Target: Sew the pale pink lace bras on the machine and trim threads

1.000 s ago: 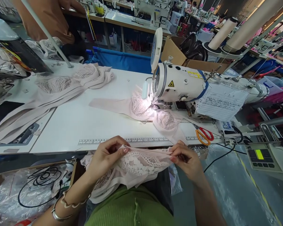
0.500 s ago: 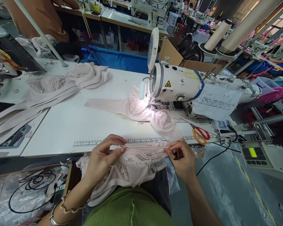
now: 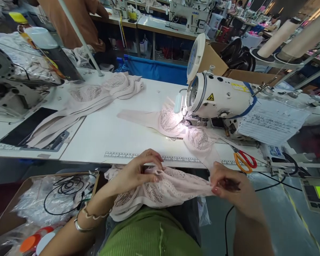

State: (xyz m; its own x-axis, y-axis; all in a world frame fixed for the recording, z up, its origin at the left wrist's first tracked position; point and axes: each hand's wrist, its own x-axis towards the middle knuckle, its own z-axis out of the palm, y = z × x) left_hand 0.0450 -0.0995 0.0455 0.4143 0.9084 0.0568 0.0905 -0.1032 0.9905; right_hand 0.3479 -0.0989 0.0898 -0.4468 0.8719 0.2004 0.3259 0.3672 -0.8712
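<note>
A pale pink lace bra (image 3: 173,183) lies across my lap, bunched and partly folded. My left hand (image 3: 138,174) pinches its upper edge between thumb and fingers. At the other end, my right hand (image 3: 233,188) grips the tapered end of the fabric, which is drawn taut and wrinkled. Something small and dark sits in my right palm; I cannot make out what it is. Beyond my hands, another pink lace bra (image 3: 198,138) lies under the lit needle area of a white sewing machine (image 3: 216,94). One of its cups is left of the needle, the other in front.
Orange- and red-handled scissors (image 3: 244,161) lie at the right by the table's front edge. More pink bras (image 3: 104,92) are piled at the left. A printed ruler (image 3: 120,155) runs along the edge. An open box (image 3: 53,199) with plastic bags and a cable stands lower left. Another person (image 3: 72,25) sits behind.
My right hand has moved right and lower, stretching the bra's end sideways. My left hand still pinches its edge. The camera view has turned left, so the table appears shifted right.
</note>
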